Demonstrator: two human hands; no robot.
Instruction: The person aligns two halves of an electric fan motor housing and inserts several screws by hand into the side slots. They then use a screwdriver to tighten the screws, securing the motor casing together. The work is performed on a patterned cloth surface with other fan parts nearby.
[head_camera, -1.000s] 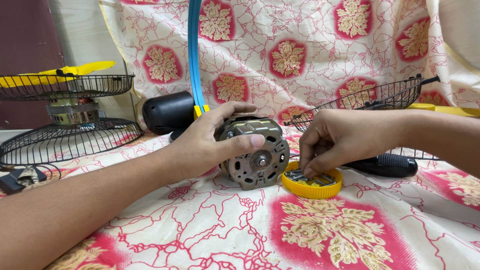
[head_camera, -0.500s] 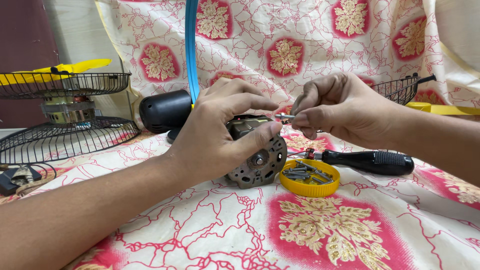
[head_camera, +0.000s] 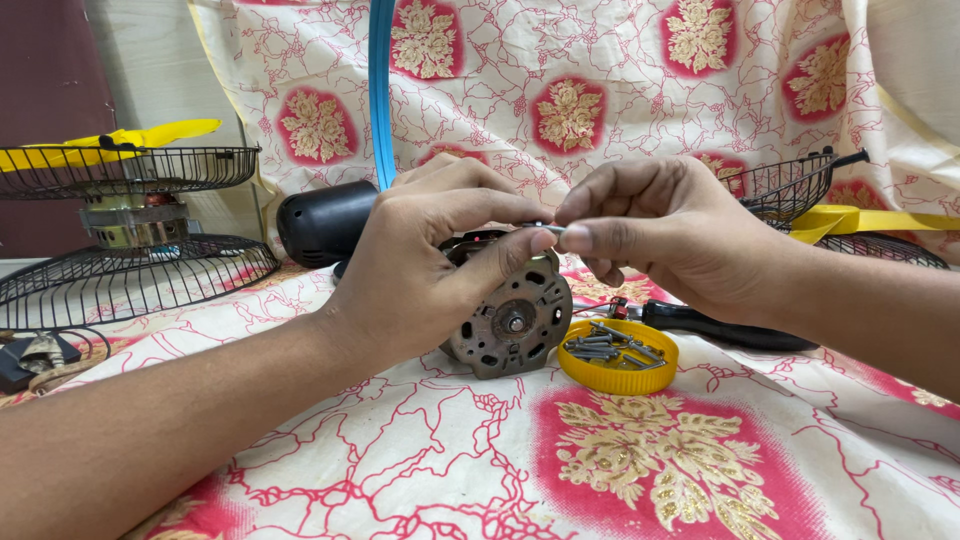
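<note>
A yellow lid (head_camera: 618, 368) full of screws (head_camera: 605, 346) sat on the flowered cloth (head_camera: 400, 470), near the middle of it. Just left of the lid stood a round metal fan motor (head_camera: 510, 318). The left hand (head_camera: 425, 265) wrapped around the motor and held it tight. The right hand (head_camera: 660, 235) was closed, pinching 1 small screw (head_camera: 545, 229) at the top of the motor. A black screwdriver handle (head_camera: 720, 327) lay behind the lid. A black motor cover (head_camera: 322, 222) sat farther back. Wire fan guards (head_camera: 130, 275) stood at the left edge of the cloth.
</note>
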